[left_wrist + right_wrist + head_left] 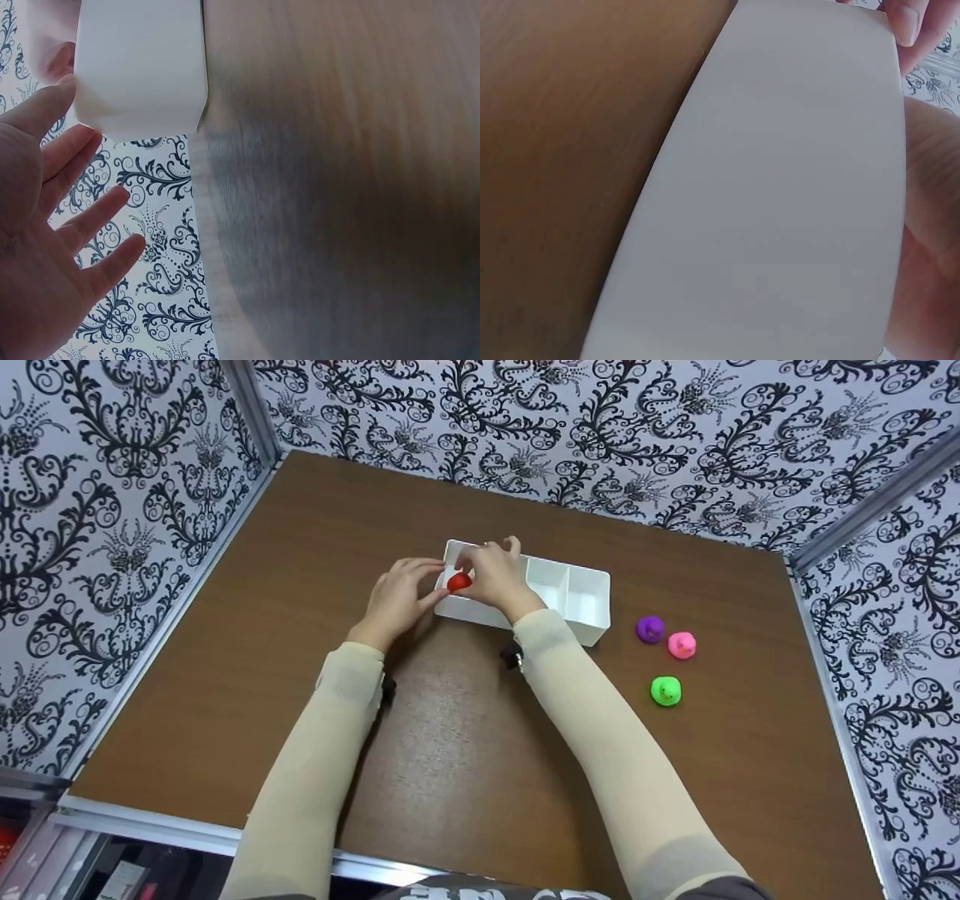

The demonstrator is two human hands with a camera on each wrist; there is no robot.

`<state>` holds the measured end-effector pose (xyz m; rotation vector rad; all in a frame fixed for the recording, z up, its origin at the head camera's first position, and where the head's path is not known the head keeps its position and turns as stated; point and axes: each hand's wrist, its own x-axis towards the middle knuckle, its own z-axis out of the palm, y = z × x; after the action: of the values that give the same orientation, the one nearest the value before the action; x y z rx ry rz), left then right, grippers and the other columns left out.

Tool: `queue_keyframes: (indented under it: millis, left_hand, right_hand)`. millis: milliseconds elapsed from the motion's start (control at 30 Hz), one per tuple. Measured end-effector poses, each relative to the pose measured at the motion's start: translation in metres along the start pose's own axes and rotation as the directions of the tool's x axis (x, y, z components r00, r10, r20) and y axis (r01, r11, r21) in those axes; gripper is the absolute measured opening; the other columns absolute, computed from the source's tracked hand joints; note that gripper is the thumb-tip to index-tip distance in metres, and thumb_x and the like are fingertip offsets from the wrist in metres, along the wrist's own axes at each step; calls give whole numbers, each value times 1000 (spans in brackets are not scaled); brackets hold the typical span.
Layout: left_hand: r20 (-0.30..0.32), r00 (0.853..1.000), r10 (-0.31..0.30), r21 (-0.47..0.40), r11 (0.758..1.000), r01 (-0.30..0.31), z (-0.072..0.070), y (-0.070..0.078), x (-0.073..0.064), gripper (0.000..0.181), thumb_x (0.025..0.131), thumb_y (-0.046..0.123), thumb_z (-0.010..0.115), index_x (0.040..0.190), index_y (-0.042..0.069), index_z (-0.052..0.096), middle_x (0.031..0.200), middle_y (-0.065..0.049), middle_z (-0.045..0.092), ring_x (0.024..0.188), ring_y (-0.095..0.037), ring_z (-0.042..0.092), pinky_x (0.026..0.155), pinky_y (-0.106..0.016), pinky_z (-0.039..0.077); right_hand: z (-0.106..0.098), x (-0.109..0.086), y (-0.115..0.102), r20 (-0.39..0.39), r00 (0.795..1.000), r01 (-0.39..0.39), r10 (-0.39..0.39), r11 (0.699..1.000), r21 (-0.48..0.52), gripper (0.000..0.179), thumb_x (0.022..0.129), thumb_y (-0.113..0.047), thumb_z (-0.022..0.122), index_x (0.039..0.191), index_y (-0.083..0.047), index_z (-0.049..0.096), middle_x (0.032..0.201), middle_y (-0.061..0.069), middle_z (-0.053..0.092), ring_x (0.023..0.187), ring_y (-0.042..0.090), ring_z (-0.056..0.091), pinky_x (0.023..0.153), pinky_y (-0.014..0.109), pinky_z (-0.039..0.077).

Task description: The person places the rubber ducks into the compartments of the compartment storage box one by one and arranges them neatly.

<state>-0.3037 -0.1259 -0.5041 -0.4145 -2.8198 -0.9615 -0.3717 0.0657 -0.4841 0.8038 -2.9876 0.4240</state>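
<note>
Red toy [459,583]: 1, right fingers [465,559] apparently pinching; white box [587,630]: 1, left fingers [114,262] spread, touching; ducks [682,646]: 3

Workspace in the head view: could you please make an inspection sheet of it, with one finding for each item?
Surface: brown table.
Job's things: white box with compartments, on the table; red toy at its left end.
Clutter: purple toy, pink toy and green toy, right of the box.
Hands: left hand touches the box's left end; right hand holds the red toy.
Cables: nothing seen.
Surroundings: black-and-white patterned walls.
</note>
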Motion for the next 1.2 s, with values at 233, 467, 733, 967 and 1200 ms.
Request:
queue_keyframes:
  millis: [233,467,733,967,1200]
  left_hand:
    - [7,1000,-18,6,1000,18,-1,-1,0,48,98,38,71,141,16,64,151,1,58,145,-25,44,117,-55,38]
    - [14,1000,-26,3,1000,26,0,-2,-1,47,98,35,72,141,16,65,151,0,58,146,-26,44,117,-56,38]
    - [12,1000,-9,14,1000,8,-1,-2,-1,47,98,36,71,141,17,65,150,1,58,145,-27,45,116,-55,39]
    - [24,1000,-14,13,1000,14,-2,-1,-1,47,98,37,71,141,17,64,150,1,58,145,-26,44,117,-55,39]
    - [27,999,-23,-1,1000,23,-1,0,0,47,98,35,72,141,15,64,151,0,58,145,-27,44,118,-55,37]
  right_hand:
    - [1,-6,5,-94,995,44,-35,994,95,39,82,-39,87,111,-16,76,111,0,76,115,24,62,121,60,11]
    - [-1,-13,11,-175,983,81,-50,982,173,40,81,-37,89,112,-16,76,119,3,70,123,25,56,121,58,9]
    - [-7,-19,17,-228,972,103,-56,975,199,45,79,-37,91,116,-19,74,124,2,69,125,25,56,121,57,10]
    - [-12,-24,23,-275,960,110,-48,970,217,44,79,-36,91,116,-18,74,122,1,71,125,24,57,121,55,11]
    - [-16,-34,29,-300,953,108,-37,969,221,42,81,-32,90,117,-16,74,123,2,71,125,24,58,122,55,12]
